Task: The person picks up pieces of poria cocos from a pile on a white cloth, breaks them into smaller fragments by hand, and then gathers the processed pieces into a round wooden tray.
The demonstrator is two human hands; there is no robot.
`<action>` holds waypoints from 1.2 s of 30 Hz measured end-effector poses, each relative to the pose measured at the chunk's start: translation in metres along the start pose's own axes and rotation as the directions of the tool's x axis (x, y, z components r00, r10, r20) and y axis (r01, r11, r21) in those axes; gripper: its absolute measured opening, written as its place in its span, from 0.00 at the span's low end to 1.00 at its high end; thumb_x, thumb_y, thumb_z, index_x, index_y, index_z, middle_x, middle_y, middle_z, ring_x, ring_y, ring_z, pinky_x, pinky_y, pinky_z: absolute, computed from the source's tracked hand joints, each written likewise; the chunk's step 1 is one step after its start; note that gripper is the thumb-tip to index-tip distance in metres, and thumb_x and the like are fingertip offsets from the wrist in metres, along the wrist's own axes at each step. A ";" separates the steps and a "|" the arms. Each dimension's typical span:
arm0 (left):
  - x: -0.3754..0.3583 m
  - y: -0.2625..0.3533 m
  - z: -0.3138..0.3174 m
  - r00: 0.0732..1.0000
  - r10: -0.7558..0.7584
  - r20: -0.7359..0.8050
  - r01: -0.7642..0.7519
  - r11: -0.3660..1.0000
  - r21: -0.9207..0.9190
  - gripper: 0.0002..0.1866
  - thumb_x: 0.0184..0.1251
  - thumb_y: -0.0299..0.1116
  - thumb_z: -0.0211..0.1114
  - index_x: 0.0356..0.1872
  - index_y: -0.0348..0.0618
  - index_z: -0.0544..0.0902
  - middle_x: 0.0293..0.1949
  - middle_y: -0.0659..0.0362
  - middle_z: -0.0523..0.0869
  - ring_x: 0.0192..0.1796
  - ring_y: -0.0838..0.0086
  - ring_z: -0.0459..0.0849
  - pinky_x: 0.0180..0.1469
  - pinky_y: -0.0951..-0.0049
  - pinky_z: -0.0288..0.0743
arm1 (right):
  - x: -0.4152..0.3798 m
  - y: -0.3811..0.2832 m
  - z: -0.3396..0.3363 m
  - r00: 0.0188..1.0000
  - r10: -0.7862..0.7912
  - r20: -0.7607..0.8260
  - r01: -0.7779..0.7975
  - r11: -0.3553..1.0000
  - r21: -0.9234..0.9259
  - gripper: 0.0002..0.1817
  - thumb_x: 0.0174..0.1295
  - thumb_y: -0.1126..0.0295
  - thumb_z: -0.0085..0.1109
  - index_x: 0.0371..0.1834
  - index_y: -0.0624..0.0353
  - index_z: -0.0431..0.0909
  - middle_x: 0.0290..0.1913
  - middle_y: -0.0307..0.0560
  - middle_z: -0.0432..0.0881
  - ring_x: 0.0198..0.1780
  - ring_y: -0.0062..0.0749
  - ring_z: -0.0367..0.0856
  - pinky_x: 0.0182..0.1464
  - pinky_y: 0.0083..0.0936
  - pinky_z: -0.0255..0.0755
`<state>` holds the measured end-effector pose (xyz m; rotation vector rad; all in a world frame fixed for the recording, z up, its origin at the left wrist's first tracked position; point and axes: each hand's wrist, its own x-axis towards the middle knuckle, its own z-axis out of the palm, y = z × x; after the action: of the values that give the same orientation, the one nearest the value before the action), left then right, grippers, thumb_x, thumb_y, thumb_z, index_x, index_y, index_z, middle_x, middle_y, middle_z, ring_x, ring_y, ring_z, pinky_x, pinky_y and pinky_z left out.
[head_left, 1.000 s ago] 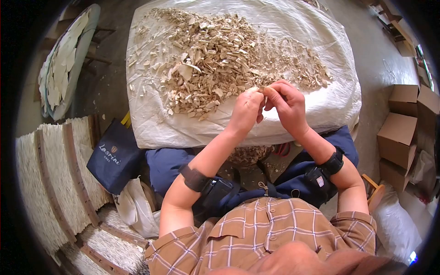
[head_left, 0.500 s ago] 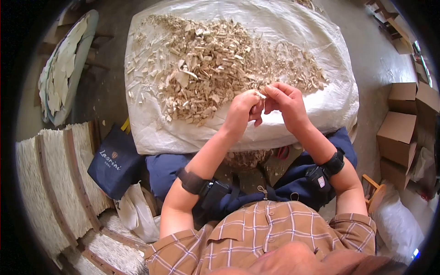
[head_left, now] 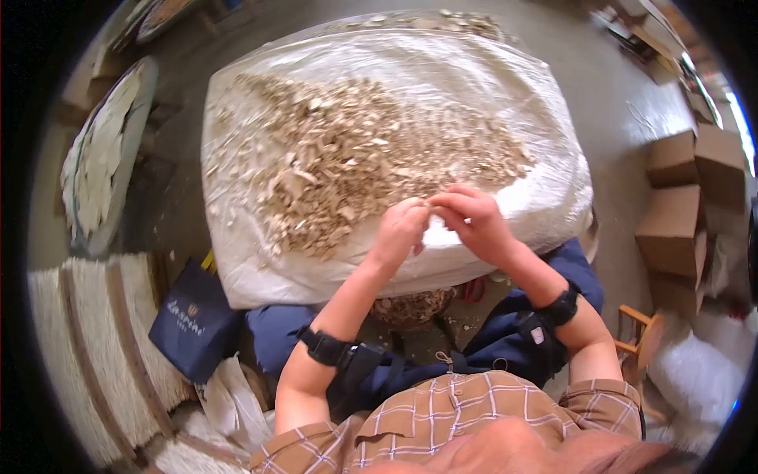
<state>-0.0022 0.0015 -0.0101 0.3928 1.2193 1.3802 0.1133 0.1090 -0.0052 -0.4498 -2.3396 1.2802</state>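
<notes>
My left hand (head_left: 401, 231) and my right hand (head_left: 476, 225) meet fingertip to fingertip over the near edge of a table covered with white sheeting (head_left: 264, 278). Both are closed in a pinch on a small pale flake (head_left: 428, 205), mostly hidden by the fingers. Just beyond them lies a wide heap of beige and brown dried chips (head_left: 339, 150), coarse on the left and finer toward the right. Below the table edge, between my knees, a container of similar chips (head_left: 407, 308) is partly visible, with a red-handled item (head_left: 472, 291) beside it.
Cardboard boxes (head_left: 669, 221) are stacked at the right, near a wooden stool (head_left: 638, 332) and a white plastic bag (head_left: 695, 367). At the left stand a dark blue bag (head_left: 193, 320), pale layered stacks (head_left: 87, 347) and a round tray of pale sheets (head_left: 106, 166).
The view has tilted up, so the table sits lower in the picture and more of its far side shows. My hands stay pinched together, with the fingers slightly shifted.
</notes>
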 end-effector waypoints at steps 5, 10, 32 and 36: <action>0.003 -0.006 0.002 0.996 -0.046 0.082 0.043 0.998 0.040 0.09 0.62 0.33 0.45 0.24 0.42 0.67 0.19 0.66 0.64 0.19 0.84 0.63 0.19 0.80 0.63 | -0.009 -0.005 -0.006 0.999 -0.018 -0.050 0.016 1.000 -0.026 0.04 0.51 0.77 0.55 0.30 0.63 0.76 0.25 0.48 0.73 0.26 0.37 0.74 0.27 0.27 0.68; 0.006 -0.010 0.005 0.978 -0.075 0.196 0.067 0.997 0.044 0.09 0.64 0.33 0.45 0.26 0.42 0.67 0.22 0.67 0.64 0.19 0.84 0.62 0.21 0.80 0.64 | -0.018 -0.003 -0.015 0.990 0.140 -0.001 -0.139 0.984 0.110 0.04 0.51 0.79 0.53 0.30 0.64 0.76 0.25 0.48 0.73 0.26 0.36 0.74 0.27 0.26 0.67; 0.006 -0.024 0.014 0.993 -0.067 0.095 0.072 0.996 -0.047 0.07 0.60 0.31 0.44 0.23 0.42 0.66 0.19 0.66 0.62 0.18 0.83 0.59 0.20 0.79 0.62 | -0.026 0.002 -0.010 0.917 0.389 0.094 -0.397 0.856 0.331 0.04 0.57 0.76 0.51 0.31 0.66 0.74 0.23 0.42 0.72 0.19 0.19 0.73 0.22 0.17 0.66; 0.006 -0.021 0.012 0.990 -0.090 0.106 0.099 0.991 -0.091 0.08 0.60 0.31 0.44 0.23 0.43 0.66 0.19 0.66 0.62 0.18 0.83 0.59 0.19 0.78 0.62 | -0.022 0.000 -0.012 0.979 0.200 0.034 -0.202 0.972 0.121 0.04 0.55 0.76 0.52 0.32 0.64 0.75 0.25 0.44 0.73 0.21 0.26 0.74 0.24 0.20 0.69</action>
<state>0.0175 0.0070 -0.0252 0.3293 1.0706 1.3163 0.1387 0.1074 -0.0042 -0.6485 -2.2622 1.5201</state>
